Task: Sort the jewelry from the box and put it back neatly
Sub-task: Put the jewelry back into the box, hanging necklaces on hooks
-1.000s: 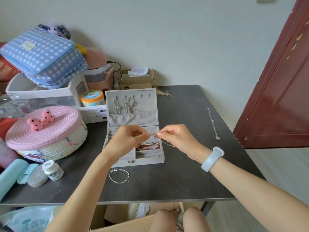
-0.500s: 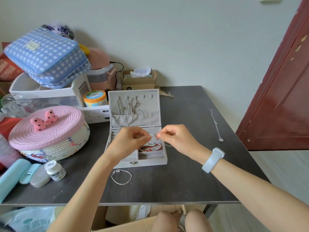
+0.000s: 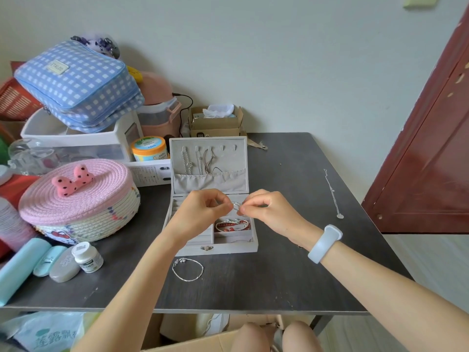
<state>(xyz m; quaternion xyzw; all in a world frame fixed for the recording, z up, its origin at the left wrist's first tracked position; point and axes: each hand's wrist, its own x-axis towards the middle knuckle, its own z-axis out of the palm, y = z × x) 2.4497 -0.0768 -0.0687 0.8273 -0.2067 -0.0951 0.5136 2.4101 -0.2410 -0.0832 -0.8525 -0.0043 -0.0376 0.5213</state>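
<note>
Both your left hand [image 3: 200, 212] and right hand [image 3: 272, 212] pinch a silver bangle [image 3: 236, 206] over the jewelry box [image 3: 212, 199] | dark table [image 3: 291, 280] under the box | red door [image 3: 431, 138] right of it

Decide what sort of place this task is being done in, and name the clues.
Probably a room at home: a dark table pushed into a wall corner, crowded with personal things like the checked toiletry bag and lidded woven basket, beside a red door.

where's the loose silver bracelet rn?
Head view: the bracelet lies flat on the table, just in front of the jewelry box, below the left forearm, right of the white pill bottle.
</note>
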